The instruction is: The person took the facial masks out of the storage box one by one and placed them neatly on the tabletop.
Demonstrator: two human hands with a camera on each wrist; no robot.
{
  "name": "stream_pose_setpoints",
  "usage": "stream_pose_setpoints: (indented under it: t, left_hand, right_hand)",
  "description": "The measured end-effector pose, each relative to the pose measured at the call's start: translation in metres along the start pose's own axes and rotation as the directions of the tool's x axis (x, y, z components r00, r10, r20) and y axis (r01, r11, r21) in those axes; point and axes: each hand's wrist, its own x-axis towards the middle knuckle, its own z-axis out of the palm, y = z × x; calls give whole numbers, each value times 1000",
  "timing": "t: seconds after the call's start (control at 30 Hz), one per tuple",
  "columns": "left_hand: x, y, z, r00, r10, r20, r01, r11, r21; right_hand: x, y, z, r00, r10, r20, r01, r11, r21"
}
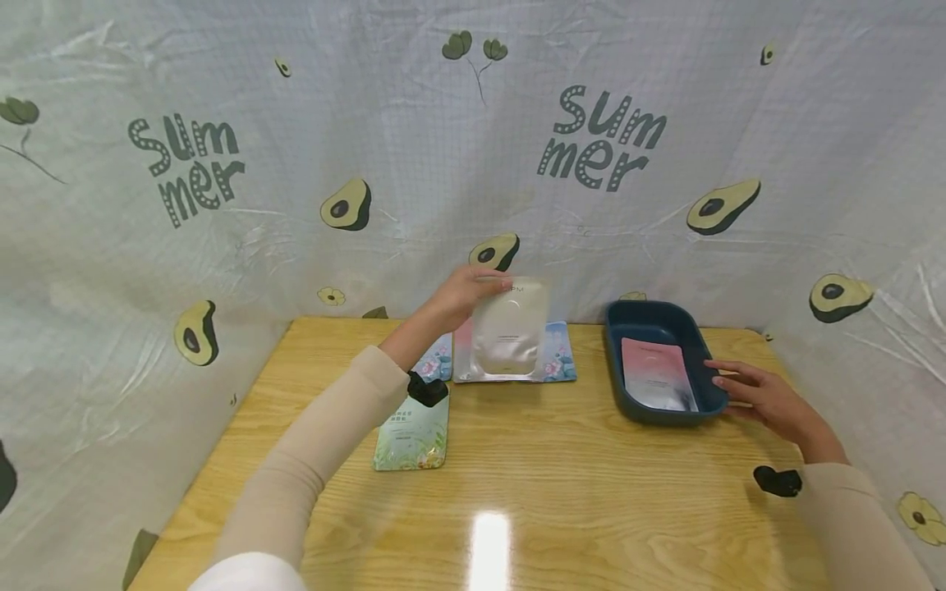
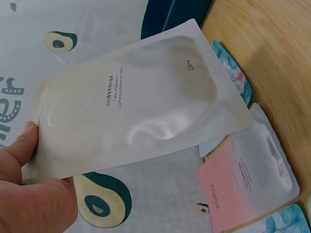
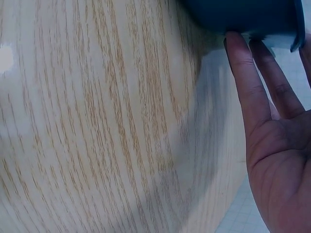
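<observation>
My left hand (image 1: 464, 297) pinches a cream-white face mask packet (image 2: 131, 102) by its top edge and holds it up above the table's back. Its print reads "Luminous Essence Mask" and "23ml". Behind it lie a pink-and-silver face mask packet (image 2: 255, 170) and blue floral packets (image 1: 559, 353), partly covered. To the right stands a dark blue bin (image 1: 624, 398) with another pink-and-silver packet (image 1: 656, 373) inside. My right hand (image 1: 769, 404) rests its fairly straight fingers (image 3: 248, 73) against the bin's right side.
A green floral packet (image 1: 412, 435) lies at the left, below the blue one and partly behind my left wrist. The wooden table (image 1: 591, 509) backs onto a hanging cloth (image 1: 414, 148) printed with avocados.
</observation>
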Motion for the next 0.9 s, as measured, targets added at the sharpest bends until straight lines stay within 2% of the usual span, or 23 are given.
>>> stream_pose_setpoints:
  t: [0.2, 0.47, 0.9]
  left_hand:
    - [-4, -3, -5, 1000, -23, 7, 23, 1000, -7]
    - [-12, -11, -8, 1000, -20, 10, 20, 1000, 20]
    - [-17, -20, -11, 995, -103, 2, 103, 995, 9]
  right_hand:
    - [-1, -1, -1, 1000, -16, 11, 16, 1000, -1]
    - [0, 1, 0, 1000, -23, 9, 23, 1000, -3]
    - [1, 1, -1, 1000, -18, 6, 18, 999, -35]
